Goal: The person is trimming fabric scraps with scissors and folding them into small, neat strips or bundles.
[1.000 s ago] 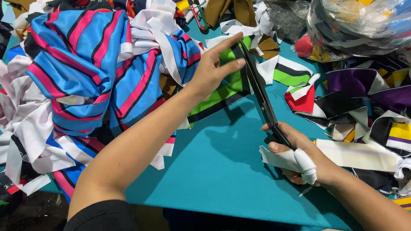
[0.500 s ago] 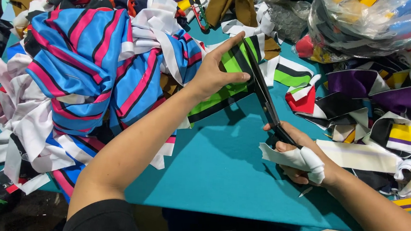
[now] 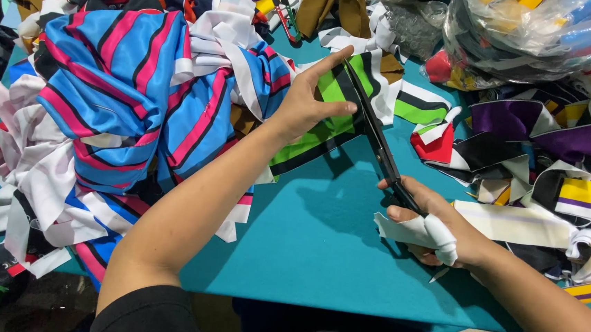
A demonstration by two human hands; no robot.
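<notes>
Teal desk showed scissors pushed further along the green strip since a second ago, left hand fingers pinning it, right hand fingers gripping the handles.

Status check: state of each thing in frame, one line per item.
left hand: flat, pressing on the green striped fabric
right hand: gripping the scissors, one finger wrapped in white cloth
scissors: blades together, lying along the fabric's edge
green striped fabric: spread on the teal table
blue and pink striped fabric: bunched in a heap
clear plastic bag: stuffed with scraps
</notes>
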